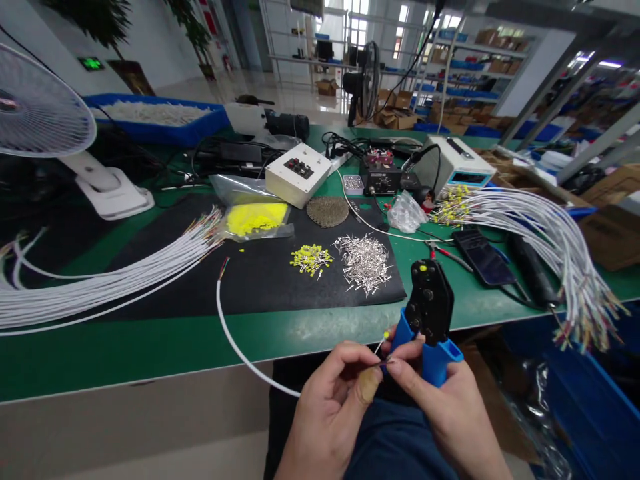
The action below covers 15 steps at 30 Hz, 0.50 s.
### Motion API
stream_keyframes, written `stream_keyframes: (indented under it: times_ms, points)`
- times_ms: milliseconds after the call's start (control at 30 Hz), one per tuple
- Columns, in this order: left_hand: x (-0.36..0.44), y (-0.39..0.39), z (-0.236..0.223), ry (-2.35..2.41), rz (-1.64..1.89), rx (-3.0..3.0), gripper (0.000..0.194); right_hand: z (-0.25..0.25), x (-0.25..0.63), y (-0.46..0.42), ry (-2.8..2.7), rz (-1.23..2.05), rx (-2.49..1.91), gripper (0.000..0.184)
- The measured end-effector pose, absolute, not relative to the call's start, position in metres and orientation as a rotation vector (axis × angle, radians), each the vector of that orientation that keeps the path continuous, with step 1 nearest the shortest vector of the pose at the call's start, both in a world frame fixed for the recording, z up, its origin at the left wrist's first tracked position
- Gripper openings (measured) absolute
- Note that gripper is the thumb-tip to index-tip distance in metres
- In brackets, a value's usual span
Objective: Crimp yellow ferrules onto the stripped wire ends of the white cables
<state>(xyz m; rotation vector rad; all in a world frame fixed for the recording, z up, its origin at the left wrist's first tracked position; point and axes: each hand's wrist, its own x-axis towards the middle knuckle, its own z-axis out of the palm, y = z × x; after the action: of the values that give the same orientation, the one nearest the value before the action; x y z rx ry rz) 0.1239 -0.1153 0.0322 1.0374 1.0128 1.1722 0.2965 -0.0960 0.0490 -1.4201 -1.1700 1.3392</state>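
Here, low in the frame, our left hand pinches the thin wires of a white cable between thumb and forefinger. Our right hand curls round a blue-handled crimping tool, its thumb and fingertips nearly closed at the wires, just right of the left fingertips.

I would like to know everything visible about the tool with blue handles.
The hand tool has a black, metal-looking head with round fasteners, a small yellow spot near its top, and two blue, plastic-looking handles, spread apart and partly hidden by fingers. Held in the right hand, it points roughly upright at the near edge of the green bench.
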Motion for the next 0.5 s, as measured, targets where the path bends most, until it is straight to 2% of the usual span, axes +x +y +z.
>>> stream_keyframes:
  times_ms: [233,367,500]
  points:
    - [0.127,-0.112,0.031,0.948,1.168,1.133,0.008,0.058,0.298,-0.106,-1.271,1.023,-1.431,0.015]
    - [0.127,-0.111,0.033,0.953,1.127,1.163,0.009,0.058,0.299,-0.109,-1.299,0.978,-1.456,0.011]
    - [0.129,-0.108,0.038,0.968,1.149,1.139,0.010,0.057,0.300,-0.109,-1.317,0.976,-1.480,0.016]
